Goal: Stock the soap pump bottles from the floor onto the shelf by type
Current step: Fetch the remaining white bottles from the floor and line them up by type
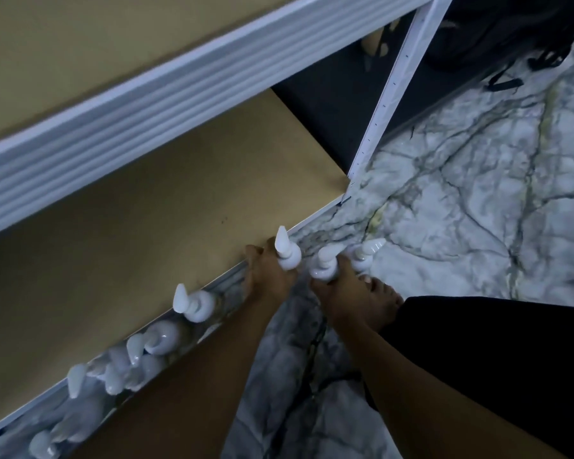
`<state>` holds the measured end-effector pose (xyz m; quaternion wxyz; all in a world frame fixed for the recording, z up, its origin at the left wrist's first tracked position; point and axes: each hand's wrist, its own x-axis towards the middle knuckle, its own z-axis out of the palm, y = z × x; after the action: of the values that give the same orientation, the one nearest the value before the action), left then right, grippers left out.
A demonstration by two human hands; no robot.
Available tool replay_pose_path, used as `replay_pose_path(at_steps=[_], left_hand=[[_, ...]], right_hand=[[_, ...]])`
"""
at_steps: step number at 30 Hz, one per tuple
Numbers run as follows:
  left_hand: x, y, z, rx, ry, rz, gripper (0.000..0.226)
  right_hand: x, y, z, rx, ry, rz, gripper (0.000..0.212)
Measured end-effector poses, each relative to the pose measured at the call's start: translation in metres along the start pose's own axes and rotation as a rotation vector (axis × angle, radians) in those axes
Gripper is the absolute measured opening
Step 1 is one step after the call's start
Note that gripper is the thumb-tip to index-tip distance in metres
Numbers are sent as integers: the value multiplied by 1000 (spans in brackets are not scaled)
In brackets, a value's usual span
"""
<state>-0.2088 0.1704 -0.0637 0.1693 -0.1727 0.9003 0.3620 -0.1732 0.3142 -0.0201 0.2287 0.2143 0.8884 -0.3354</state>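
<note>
Seen from above, my left hand point(268, 277) grips a soap pump bottle with a white pump head point(286, 252) right at the front edge of the low tan shelf board point(166, 226). My right hand point(337, 286) grips a second white-pumped bottle point(325, 265) just beside it, over the marble floor point(461, 200). A third bottle point(367, 252) stands on the floor just past my right hand. Several more white pump bottles point(193, 303) line the floor along the shelf's front edge toward the lower left. The bottle bodies are hidden under the pumps and my hands.
A white ribbed shelf beam point(146, 104) crosses above the tan board, and a white upright post point(388, 91) stands at the shelf's right corner. Dark bags with straps point(504, 44) lie at the top right. My bare foot point(383, 293) and black-clad leg point(497, 366) are at the right.
</note>
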Motion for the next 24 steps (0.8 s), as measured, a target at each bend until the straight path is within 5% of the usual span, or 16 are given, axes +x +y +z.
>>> replay_pose_path(at_steps=[4,9,15,24], left_hand=[[-47,0,-35,-115,7,50,66],[-104,2,-108,-207,45,105,62],[-190,10,-221,-341,96,236,51],[-329,-10,-363,-656,391,283,44]], right_hand=[[-27,14,4,-201,165,16,76],[-67,-12,-18,-71,304,-134,55],[-129,-81,-60,310,47,-430,61],[-263,-202,-86,589,-372,-675,28]])
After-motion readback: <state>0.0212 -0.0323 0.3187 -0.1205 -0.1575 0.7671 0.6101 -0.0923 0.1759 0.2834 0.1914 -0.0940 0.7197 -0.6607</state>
